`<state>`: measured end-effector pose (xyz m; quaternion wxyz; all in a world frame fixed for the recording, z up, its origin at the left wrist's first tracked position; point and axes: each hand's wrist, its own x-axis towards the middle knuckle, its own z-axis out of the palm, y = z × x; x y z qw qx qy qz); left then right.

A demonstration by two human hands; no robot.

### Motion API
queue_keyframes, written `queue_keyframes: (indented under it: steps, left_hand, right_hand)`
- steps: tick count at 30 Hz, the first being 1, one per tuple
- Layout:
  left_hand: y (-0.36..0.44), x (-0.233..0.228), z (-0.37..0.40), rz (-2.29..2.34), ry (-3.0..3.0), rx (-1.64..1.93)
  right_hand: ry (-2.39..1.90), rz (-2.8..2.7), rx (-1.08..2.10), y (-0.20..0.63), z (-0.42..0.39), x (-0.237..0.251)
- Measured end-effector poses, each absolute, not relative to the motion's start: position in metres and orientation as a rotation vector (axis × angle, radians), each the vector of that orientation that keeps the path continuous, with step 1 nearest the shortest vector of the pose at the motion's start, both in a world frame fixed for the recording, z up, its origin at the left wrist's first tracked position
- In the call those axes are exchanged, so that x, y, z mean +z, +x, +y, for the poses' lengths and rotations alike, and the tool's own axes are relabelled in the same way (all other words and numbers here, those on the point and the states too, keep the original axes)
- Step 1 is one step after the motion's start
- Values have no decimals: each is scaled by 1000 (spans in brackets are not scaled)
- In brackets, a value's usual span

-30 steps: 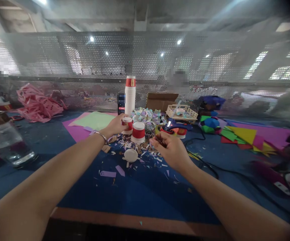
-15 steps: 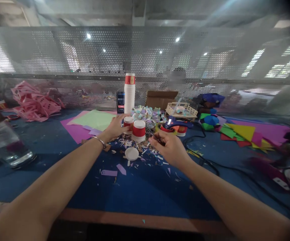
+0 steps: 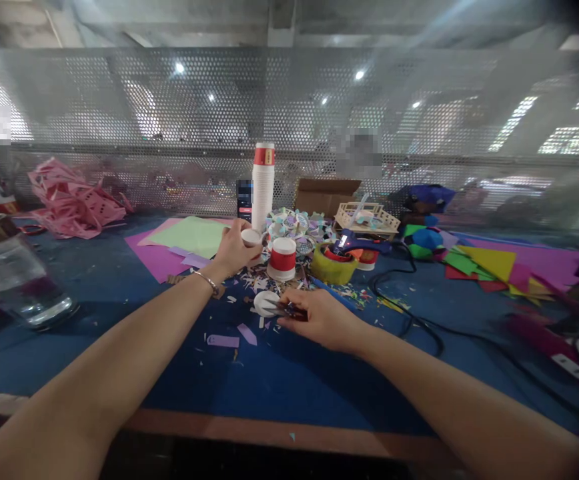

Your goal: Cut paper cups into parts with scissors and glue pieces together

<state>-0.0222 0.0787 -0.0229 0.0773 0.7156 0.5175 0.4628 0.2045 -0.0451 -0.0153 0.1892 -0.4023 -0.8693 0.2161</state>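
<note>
My left hand [image 3: 232, 250] is closed around a small paper cup [image 3: 252, 237], its pale round end showing and its side mostly covered by my fingers. In my right hand [image 3: 322, 317] is a pair of scissors [image 3: 278, 307], gripped by the dark handles. The blades point left, over a white paper disc [image 3: 262, 304] lying on the blue table. Between the hands and a bit farther back stands a red-and-white paper cup [image 3: 283, 260]. Paper scraps surround its base.
Behind stand a tall stack of paper cups [image 3: 263, 190], a phone [image 3: 244, 199] and a pile of cut paper pieces [image 3: 297, 227]. A hot glue gun [image 3: 354, 244] rests on a yellow tape roll [image 3: 333, 268]. A black cable [image 3: 422, 323] runs right; a glass jar [image 3: 24, 283] stands left.
My right hand has come down and left with the scissors, from beside the standing cup to the white disc. My left hand has shifted the small cup slightly, leaving less of its side showing.
</note>
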Motion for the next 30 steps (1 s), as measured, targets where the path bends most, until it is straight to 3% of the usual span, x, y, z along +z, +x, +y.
queue_keyframes:
  steps: [3, 8, 12, 16, 30]
  left_hand:
    - [-33, -9, 79, 1567, 2015, 1577]
    - [-34, 25, 68, 1071, 1405, 1967]
    - [-17, 41, 36, 762, 1079, 1748]
    - [-4, 37, 2, 787, 939, 1500]
    - [11, 10, -44, 795, 1216, 1411]
  right_hand:
    - [-1181, -2520, 510, 204, -44, -17]
    - [-1193, -2523, 452, 204, -43, -17]
    - [-1205, -2540, 428, 202, -42, -18]
    - [-1248, -2528, 419, 202, -40, -17]
    - [-995, -1993, 811, 211, -60, 5]
